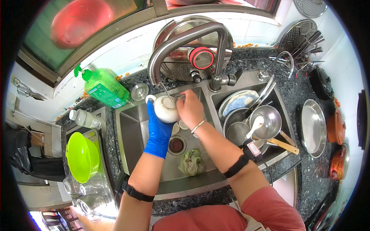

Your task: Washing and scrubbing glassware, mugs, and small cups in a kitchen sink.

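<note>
My left hand (160, 127), in a blue glove, holds a white ceramic cup (166, 109) with its base turned up, over the left sink basin (136, 127). A thin stream of water falls from the metal faucet (185, 36) onto the cup. Bare, my right hand (189, 108) presses a metal wire scrubber (180, 97) against the cup's side; the fingers partly hide the scrubber. Below the hands, small pale dishes (183, 124) lie near the drain (177, 145), partly covered. A wilted leafy vegetable (190, 163) rests on the basin floor.
The right basin holds stacked plates (240, 101), metal bowls, a saucepan (265, 122) and a white spoon (255, 127). Green soap bottle (107, 88) stands at the back left. A lime-green bowl (82, 157) and glasses (91, 203) are on the left; a metal pan (313, 128) is on the right.
</note>
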{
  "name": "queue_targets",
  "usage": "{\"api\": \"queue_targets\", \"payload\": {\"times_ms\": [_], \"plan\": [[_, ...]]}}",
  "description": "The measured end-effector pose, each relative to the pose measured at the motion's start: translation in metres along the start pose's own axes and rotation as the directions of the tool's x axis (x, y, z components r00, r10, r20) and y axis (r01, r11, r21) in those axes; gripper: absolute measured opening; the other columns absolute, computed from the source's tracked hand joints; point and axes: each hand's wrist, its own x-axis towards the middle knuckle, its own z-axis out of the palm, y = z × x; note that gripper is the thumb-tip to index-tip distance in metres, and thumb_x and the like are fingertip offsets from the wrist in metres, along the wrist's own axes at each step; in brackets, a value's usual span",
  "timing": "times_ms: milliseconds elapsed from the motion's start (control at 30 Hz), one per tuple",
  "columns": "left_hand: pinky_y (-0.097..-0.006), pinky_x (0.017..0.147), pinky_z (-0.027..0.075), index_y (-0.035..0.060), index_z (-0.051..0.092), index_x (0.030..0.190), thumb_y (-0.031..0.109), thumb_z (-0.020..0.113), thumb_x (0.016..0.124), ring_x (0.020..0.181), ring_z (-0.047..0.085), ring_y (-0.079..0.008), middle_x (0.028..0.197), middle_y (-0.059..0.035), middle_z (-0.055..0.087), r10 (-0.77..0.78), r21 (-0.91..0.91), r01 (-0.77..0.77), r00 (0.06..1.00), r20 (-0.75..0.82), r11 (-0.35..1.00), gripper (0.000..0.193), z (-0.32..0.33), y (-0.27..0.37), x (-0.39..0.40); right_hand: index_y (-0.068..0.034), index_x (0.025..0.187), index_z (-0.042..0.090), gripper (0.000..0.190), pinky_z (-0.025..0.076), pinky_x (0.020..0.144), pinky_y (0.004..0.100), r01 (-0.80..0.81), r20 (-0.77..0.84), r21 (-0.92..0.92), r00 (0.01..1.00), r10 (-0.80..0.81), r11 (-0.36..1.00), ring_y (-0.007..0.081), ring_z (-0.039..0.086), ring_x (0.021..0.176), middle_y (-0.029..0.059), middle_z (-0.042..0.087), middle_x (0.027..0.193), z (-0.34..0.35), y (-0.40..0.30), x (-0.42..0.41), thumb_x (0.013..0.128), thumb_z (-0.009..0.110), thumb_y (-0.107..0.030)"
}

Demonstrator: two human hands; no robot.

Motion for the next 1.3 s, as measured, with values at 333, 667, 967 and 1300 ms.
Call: {"api": "queue_targets", "payload": {"times_ms": [333,667,967,1300], "plan": [[-0.0339,0.088,0.039,0.0065,0.045,0.113,0.043,0.039,0.087,0.098,0.051,-0.0217,0.109,-0.0102,0.052,0.114,0.165,-0.118,0.993,0.032,0.979,0.046,-0.016,0.007,0.008,-0.002,0.086,0.05,0.017,0.043,0.067,0.0404,-0.017,0.12,0.005,0.993,0.016,1.0,0.0325,0.054,0.077,0.016,0.054,0.082,-0.004,-0.009,-0.005,0.074,0.052,-0.015],[-0.0381,0.088,0.04,0.0098,0.041,0.114,0.046,0.039,0.084,0.1,0.051,-0.0228,0.109,-0.0092,0.052,-0.023,0.162,-0.035,0.94,0.341,0.986,0.047,-0.012,0.008,0.003,-0.001,0.099,0.053,0.043,0.042,0.076,0.029,-0.758,0.703,0.645,0.639,0.313,0.098,0.016,0.055,0.084,0.0058,0.058,0.091,-0.011,0.03,-0.012,0.08,0.055,-0.04],[-0.035,0.087,0.041,0.0077,0.039,0.117,0.03,0.067,0.07,0.1,0.051,-0.0225,0.111,-0.0082,0.05,-0.007,0.783,-0.495,0.844,0.536,0.376,0.059,-0.002,0.029,-0.005,-0.005,0.091,0.054,0.031,0.043,0.067,0.0262,-0.776,0.77,0.585,0.622,0.139,0.236,0.0111,0.055,0.078,0.0047,0.058,0.086,-0.041,0.013,0.003,0.069,0.07,-0.02],[-0.0332,0.081,0.044,0.0021,0.048,0.108,0.03,0.056,0.08,0.093,0.054,-0.021,0.102,-0.0121,0.055,-0.185,0.336,0.131,0.973,0.135,0.933,0.041,-0.016,0.02,0.008,-0.003,0.08,0.055,0.03,0.04,0.071,0.031,0.06,0.704,0.36,0.637,-0.314,0.931,0.0268,0.052,0.08,0.0116,0.054,0.082,-0.054,0.005,0.018,0.064,0.07,-0.023]]}}
